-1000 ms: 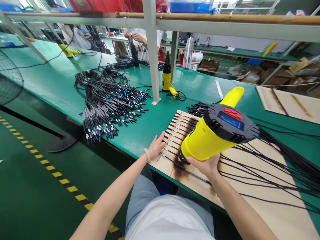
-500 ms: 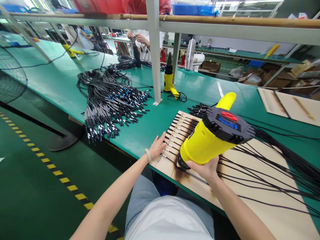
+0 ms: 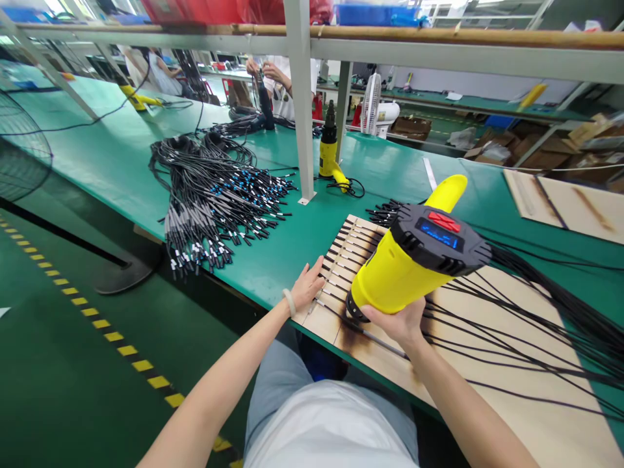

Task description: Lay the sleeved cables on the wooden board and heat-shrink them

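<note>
My right hand is wrapped round the body of a yellow heat gun, its black nozzle pointing down at the cables near the board's front edge. Its back end shows a red mark and a blue display. Flat on the left end of the wooden board lies my left hand, fingers stretched out beside the row of cable ends. Several black cables run rightward across the board in parallel. Dark scorch marks surround the nozzle. The heat gun hides some of the cables.
A big bundle of black cables lies left on the green table. Behind it a metal post rises beside a second heat gun. Another wooden board lies at right. A co-worker's hands hold something dark across the table.
The heat gun has shifted slightly, its handle tilting a little to the right, and more of the nearest cable shows beneath it. My left hand stays in place.
</note>
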`<control>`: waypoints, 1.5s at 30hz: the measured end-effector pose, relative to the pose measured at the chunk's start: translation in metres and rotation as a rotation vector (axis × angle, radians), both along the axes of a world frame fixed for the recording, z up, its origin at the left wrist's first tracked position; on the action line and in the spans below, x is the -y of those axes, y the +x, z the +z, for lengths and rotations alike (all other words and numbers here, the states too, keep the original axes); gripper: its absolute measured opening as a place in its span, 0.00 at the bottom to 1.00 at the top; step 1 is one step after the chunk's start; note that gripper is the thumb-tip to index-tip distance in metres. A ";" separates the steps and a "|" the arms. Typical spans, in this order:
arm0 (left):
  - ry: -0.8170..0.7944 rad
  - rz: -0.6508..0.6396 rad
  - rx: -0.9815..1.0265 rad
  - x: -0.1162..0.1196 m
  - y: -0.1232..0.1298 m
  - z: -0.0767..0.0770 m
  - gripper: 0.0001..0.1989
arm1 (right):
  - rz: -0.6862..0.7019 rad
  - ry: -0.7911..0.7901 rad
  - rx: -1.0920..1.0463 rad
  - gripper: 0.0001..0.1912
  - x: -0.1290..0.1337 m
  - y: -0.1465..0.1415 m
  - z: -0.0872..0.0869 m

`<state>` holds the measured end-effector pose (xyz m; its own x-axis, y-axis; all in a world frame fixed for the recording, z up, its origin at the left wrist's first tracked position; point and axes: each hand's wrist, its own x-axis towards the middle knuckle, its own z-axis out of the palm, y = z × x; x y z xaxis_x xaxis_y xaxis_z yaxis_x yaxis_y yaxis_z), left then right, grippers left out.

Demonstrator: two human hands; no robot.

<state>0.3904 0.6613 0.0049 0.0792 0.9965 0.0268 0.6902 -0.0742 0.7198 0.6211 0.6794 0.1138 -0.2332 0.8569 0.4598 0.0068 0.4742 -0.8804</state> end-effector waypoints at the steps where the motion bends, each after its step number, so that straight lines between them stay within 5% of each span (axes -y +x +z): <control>1: -0.005 0.002 0.001 0.000 0.000 0.001 0.35 | -0.007 0.003 0.001 0.18 0.000 0.000 0.000; 25: -0.034 0.015 0.005 0.003 0.004 0.011 0.35 | 0.057 0.044 0.071 0.22 -0.001 0.003 -0.008; 30: -0.035 0.020 0.001 0.003 0.004 0.009 0.35 | -0.076 0.079 0.051 0.21 -0.003 0.001 0.001; 35: -0.026 0.014 0.010 0.004 0.004 0.010 0.35 | 0.069 0.050 0.062 0.20 -0.001 0.004 -0.001; 40: -0.026 0.018 0.003 0.003 0.004 0.010 0.34 | -0.032 0.043 0.058 0.21 -0.003 0.005 -0.002; 45: -0.034 0.023 -0.007 0.002 0.004 0.008 0.34 | 0.072 0.071 0.037 0.23 -0.004 0.008 -0.006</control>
